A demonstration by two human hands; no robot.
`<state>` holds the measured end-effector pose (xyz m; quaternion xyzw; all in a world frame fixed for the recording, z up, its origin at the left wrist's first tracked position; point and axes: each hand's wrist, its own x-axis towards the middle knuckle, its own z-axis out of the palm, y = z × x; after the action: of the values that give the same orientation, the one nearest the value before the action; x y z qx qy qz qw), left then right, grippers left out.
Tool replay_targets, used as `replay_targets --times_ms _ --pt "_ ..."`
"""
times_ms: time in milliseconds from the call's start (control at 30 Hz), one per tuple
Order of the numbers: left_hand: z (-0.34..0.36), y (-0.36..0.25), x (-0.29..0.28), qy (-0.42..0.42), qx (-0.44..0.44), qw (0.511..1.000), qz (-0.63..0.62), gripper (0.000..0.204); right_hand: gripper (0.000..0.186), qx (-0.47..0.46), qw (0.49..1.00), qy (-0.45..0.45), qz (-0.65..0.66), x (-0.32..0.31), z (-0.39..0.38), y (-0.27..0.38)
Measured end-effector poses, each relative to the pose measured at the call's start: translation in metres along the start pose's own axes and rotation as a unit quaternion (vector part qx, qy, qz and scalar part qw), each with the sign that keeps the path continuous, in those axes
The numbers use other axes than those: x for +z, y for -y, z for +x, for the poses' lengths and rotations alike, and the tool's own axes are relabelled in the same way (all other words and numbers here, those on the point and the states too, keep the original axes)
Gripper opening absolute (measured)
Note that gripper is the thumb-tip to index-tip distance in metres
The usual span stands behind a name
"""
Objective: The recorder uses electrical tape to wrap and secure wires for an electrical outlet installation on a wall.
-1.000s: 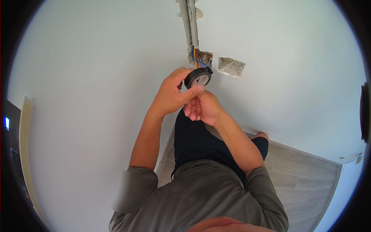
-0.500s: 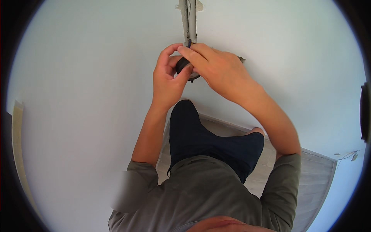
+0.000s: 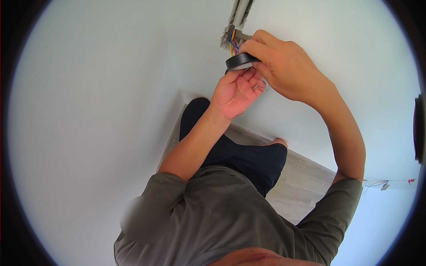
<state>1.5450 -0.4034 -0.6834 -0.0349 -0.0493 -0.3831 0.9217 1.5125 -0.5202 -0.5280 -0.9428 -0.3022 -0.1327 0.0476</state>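
Note:
A black roll of electrical tape (image 3: 240,61) is in my right hand (image 3: 288,66), whose fingers and thumb close on its right side. The roll is tilted, and its pale inner ring shows. Just below it, my left hand (image 3: 235,94) is turned palm up. Its fingers are loosely curled and apart, the palm bare, and the fingertips come close to the roll's lower edge. Coloured wires (image 3: 233,39), blue, yellow and red among them, come out of a wall cutout behind the roll. My right fingers and the tape hide the lower ends of the wires.
Grey conduit pipes (image 3: 241,12) run down a rough channel in the white wall (image 3: 310,26) to the cutout. Below are my dark-trousered legs (image 3: 242,155) and the wood-look floor (image 3: 295,177). At the far right, thin loose wires (image 3: 377,183) hang from another wall spot.
My view has shifted, showing the wires more plainly. My left hand has dropped below the tape roll and turned palm up. My right hand still holds the roll, now more exposed.

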Motion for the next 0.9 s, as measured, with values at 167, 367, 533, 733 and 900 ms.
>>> replay_targets --times_ms 167,367,533,733,900 --pt "0.008 -0.003 -0.022 0.058 0.024 0.997 0.034 0.02 0.023 -0.04 0.998 0.04 -0.036 -0.006 0.003 0.0" --pt "0.004 -0.011 -0.019 -0.012 0.062 0.992 0.112 0.018 0.017 0.023 0.992 0.028 -0.12 -0.005 -0.002 0.014" --pt "0.001 -0.005 -0.006 -0.142 0.079 0.975 0.15 0.012 0.014 0.097 0.992 -0.07 -0.045 0.013 -0.028 0.009" --pt "-0.005 -0.01 0.001 -0.12 0.066 0.975 0.175 0.016 0.018 0.066 0.984 -0.09 -0.138 0.0 -0.024 0.003" --pt "-0.004 -0.005 0.012 -0.2 0.073 0.955 0.209 0.018 0.027 0.231 0.969 -0.082 -0.031 0.056 -0.059 0.0"
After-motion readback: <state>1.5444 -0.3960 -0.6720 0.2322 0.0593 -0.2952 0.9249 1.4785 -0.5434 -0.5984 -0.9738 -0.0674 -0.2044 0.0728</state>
